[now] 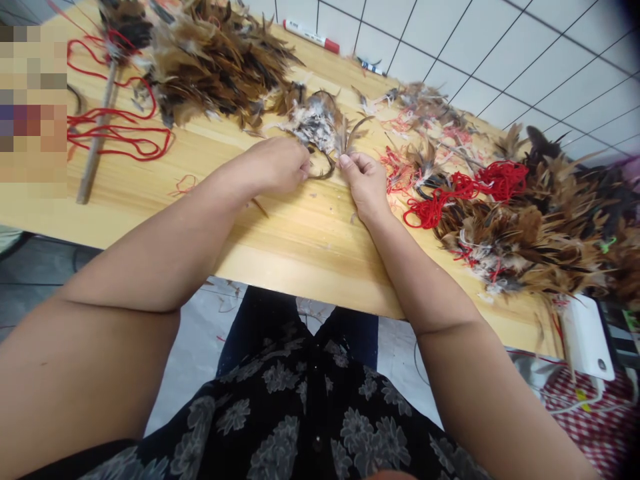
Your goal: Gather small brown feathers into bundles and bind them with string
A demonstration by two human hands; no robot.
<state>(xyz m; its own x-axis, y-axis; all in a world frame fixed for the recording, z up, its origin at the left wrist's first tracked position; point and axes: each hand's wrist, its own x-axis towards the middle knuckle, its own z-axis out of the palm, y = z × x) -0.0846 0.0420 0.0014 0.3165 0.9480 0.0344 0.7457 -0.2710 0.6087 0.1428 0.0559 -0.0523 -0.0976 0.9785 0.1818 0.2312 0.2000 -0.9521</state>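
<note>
Pale wooden surface (300, 233) carries a small grey-white and brown feather tuft (320, 123), feather-light, soft, easily crushed, best taken at its quill ends, where left hand (280, 163) and right hand (367, 183) each have fingers pinched on it, red cord (450, 193) nearby.

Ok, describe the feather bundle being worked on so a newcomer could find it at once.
On the wooden table, look at the middle, where the left hand and right hand meet. The feather bundle lies just beyond the fingertips: small, with grey-white fluff, unlike the big brown piles on either side.
</note>
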